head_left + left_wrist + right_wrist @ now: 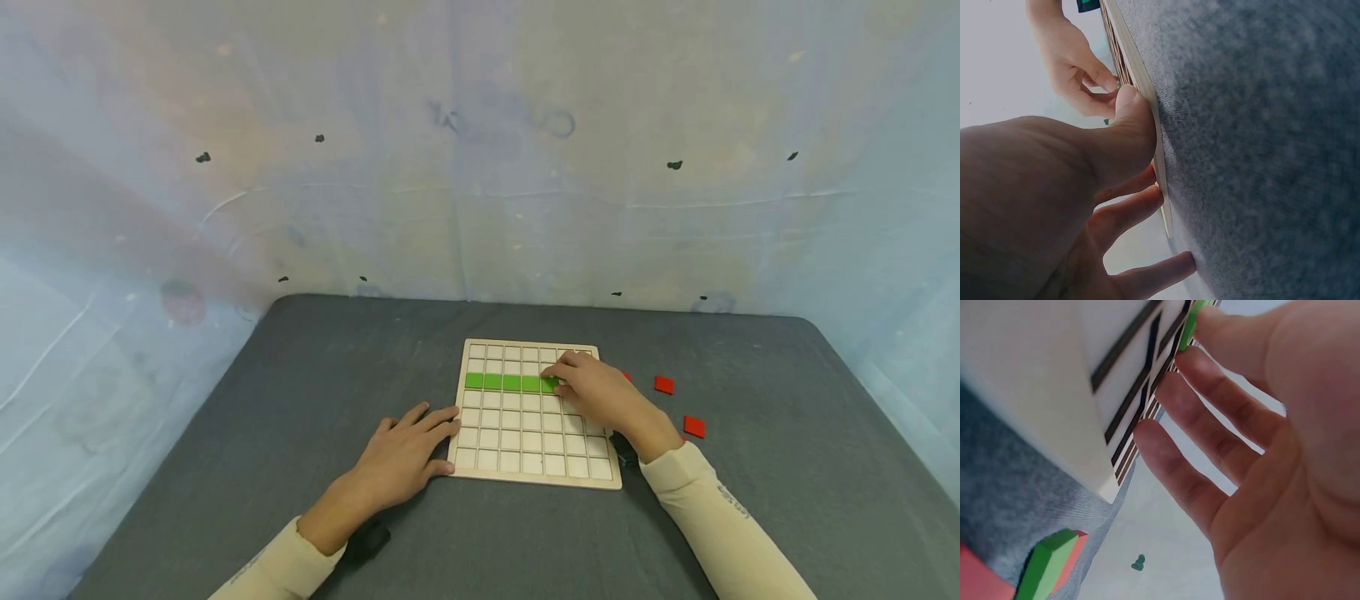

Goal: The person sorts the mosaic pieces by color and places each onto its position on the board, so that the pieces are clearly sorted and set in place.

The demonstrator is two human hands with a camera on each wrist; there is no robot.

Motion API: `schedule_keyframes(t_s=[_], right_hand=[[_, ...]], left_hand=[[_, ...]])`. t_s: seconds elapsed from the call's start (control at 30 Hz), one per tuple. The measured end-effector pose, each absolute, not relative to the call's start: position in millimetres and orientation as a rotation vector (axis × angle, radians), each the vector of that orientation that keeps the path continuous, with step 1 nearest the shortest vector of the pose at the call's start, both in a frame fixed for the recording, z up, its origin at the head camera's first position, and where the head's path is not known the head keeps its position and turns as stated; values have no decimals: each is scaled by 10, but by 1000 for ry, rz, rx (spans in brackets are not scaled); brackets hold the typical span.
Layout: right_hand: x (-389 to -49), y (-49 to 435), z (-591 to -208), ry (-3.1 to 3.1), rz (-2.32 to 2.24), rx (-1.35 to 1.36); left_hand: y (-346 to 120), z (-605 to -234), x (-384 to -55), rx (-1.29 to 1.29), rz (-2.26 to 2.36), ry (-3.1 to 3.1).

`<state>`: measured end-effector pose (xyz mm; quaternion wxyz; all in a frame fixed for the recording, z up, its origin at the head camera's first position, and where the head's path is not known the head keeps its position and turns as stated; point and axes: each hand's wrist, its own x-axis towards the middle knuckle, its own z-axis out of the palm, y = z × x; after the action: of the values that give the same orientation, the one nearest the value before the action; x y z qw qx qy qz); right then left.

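Observation:
A pale wooden grid board (536, 479) lies flat, with a row of several green tiles (492, 382) across its upper part. My right hand (596, 390) reaches over the board's right side. Its thumb and index finger pinch a green tile (1190, 330) at the right end of that row, while the other fingers reach toward the grid. At the board's left edge rests my left hand (397, 460), fingers spread. The left wrist view shows its thumb and fingers touching the board's edge (1159, 147), with one fingertip on the dark cloth.
Red tiles (663, 384) lie on the dark grey table (360, 350) right of the board, some partly hidden by the right hand. Beside them in the right wrist view is a loose green tile (1047, 562). A pale curtain (480, 167) hangs behind the table.

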<state>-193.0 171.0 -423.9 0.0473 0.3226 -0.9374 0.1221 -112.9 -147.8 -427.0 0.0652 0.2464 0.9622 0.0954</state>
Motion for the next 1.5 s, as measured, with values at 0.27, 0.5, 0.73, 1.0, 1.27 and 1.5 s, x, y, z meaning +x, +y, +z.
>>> schedule_keyframes(t_s=[0.27, 0.5, 0.73, 1.0, 1.27, 1.5], right_hand=[[-1945, 1682, -4249, -2828, 316, 1008], [-1949, 1656, -4236, -2825, 260, 1008], [-1978, 1636, -4224, -2853, 109, 1000], [-1984, 1654, -4224, -2897, 171, 978], [-1909, 1850, -4083, -2946, 271, 915], [-1722, 2250, -3993, -2939, 225, 831]], left_hand=[[-1493, -4256, -1126, 739, 326, 2884], [-1512, -4212, -1124, 684, 400, 2827], [-1477, -4231, -1121, 668, 371, 2858], [-1437, -4247, -1115, 670, 337, 2879], [-1443, -4241, -1113, 713, 308, 2882], [-1452, -4213, -1100, 723, 253, 2869]])
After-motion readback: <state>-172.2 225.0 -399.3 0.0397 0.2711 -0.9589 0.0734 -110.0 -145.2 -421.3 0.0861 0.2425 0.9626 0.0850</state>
